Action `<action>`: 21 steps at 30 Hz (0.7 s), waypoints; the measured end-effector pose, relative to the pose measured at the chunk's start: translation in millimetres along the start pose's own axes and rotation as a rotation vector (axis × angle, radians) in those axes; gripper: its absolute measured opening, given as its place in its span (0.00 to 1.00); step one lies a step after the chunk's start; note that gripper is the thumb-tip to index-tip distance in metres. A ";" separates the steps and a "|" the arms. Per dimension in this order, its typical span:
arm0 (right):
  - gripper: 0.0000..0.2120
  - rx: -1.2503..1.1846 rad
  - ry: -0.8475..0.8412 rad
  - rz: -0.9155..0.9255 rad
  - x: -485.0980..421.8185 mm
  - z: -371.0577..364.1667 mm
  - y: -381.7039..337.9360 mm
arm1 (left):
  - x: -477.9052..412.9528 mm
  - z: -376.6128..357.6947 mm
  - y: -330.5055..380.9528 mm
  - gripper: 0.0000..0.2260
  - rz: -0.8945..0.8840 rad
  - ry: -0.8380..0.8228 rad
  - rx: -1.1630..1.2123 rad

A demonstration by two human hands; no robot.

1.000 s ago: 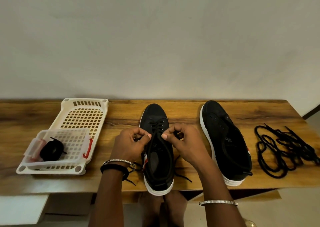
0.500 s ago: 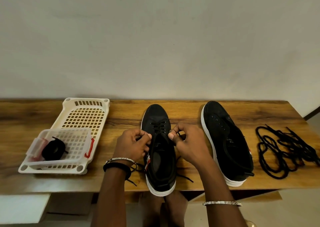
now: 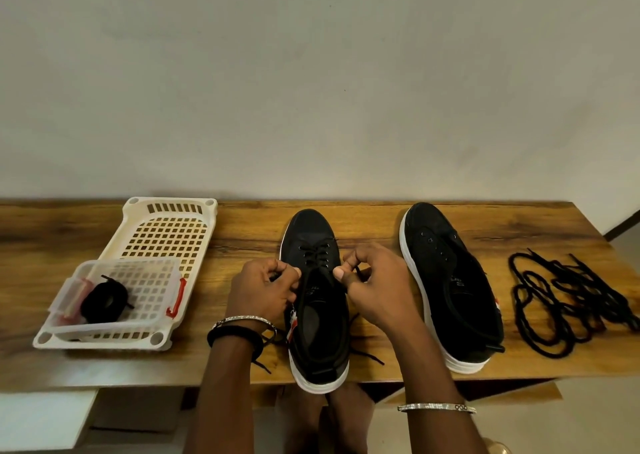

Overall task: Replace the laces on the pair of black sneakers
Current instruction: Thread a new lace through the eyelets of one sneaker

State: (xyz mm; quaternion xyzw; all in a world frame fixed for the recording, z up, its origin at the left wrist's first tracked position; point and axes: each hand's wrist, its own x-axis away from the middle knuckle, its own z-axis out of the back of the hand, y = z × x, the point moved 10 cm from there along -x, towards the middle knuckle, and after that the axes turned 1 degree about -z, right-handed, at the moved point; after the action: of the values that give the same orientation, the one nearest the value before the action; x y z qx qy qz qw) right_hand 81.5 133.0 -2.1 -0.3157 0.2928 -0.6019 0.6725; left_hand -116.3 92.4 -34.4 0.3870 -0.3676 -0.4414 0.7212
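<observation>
Now left hand (image 3: 263,291) and right hand (image 3: 377,287) each pinch lace (image 3: 317,256) on the half-laced, white-soled sneaker (image 3: 311,226).

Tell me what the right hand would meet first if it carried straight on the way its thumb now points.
The right hand, pinching a lace, points leftward, so it would likely meet the tongue of the laced sneaker first, with the left hand just beyond; depth is unclear.
</observation>
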 end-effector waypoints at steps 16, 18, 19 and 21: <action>0.09 -0.039 -0.103 0.038 1.7 -7.3 -4.3 | 6.8 11.0 20.4 0.03 -0.139 0.013 -0.041; 0.09 -0.040 -0.097 0.018 0.6 -9.5 -4.2 | 8.9 12.8 24.1 0.03 -0.142 0.037 -0.090; 0.09 -0.042 -0.096 0.010 0.3 -10.0 -3.7 | 9.5 13.5 25.9 0.03 -0.144 0.048 -0.121; 0.08 -0.058 -0.103 -0.001 0.8 -9.6 -1.9 | 10.1 15.1 26.4 0.03 -0.145 0.065 -0.165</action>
State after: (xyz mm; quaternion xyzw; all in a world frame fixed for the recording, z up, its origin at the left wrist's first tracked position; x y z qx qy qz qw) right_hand 73.0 131.4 -6.7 -0.3658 0.2749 -0.5764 0.6770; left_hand -116.8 87.8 -2.7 0.3660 -0.2775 -0.5084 0.7284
